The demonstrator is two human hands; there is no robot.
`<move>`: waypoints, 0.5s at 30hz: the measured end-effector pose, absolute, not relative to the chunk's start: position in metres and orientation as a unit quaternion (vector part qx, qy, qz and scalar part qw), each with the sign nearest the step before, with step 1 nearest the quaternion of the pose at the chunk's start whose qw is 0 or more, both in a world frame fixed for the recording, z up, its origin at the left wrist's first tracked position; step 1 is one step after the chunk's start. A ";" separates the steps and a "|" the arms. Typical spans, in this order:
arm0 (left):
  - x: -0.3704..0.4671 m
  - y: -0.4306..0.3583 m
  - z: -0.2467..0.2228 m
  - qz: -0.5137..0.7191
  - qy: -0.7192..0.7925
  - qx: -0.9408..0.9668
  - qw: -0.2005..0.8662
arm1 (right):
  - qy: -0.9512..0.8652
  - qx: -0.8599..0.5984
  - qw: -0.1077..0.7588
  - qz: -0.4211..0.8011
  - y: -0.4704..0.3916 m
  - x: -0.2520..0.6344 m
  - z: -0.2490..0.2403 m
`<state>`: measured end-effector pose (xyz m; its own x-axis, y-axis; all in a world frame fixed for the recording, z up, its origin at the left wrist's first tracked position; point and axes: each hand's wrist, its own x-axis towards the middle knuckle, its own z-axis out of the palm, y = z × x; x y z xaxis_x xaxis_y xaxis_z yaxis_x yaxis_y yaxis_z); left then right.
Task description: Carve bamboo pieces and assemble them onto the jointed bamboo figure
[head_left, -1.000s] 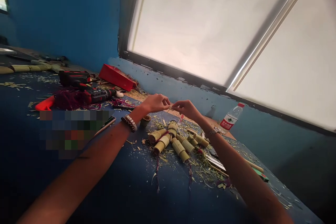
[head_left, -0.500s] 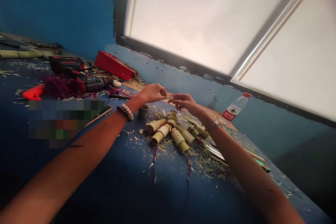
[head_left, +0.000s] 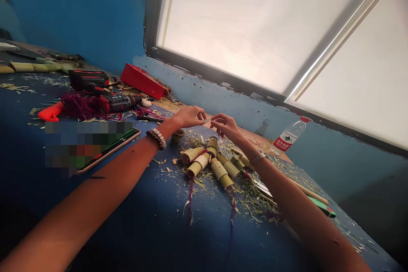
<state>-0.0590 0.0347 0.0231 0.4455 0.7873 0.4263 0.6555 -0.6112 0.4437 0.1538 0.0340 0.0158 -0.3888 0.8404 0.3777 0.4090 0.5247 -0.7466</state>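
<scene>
My left hand [head_left: 190, 116] is closed in a pinch on a small pale bamboo piece [head_left: 207, 120]. From the other side, the fingertips of my right hand [head_left: 225, 126] pinch at its right end; their exact contact is too small to make out. Below both hands lies a jointed figure of cut bamboo tubes [head_left: 219, 173], with purple cords [head_left: 191, 199] trailing from two of its tubes. A short bamboo cup [head_left: 177, 136] stands by my left wrist.
A cordless drill [head_left: 117, 103], purple fibre [head_left: 81, 107], an orange-red handle [head_left: 51, 111] and a red box [head_left: 143, 81] lie at left. A tablet-like device [head_left: 111, 151] is partly pixelated. At right are a water bottle [head_left: 288, 137] and a green-handled tool [head_left: 323, 207]. Shavings litter the blue table.
The view has shifted slightly, so the scene sits further right. Both hands stay together at the small bamboo piece, with my right fingers bent a little differently.
</scene>
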 end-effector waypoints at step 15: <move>-0.060 0.028 0.025 0.297 0.458 0.834 0.078 | -0.791 -0.409 0.428 0.151 0.039 0.151 0.005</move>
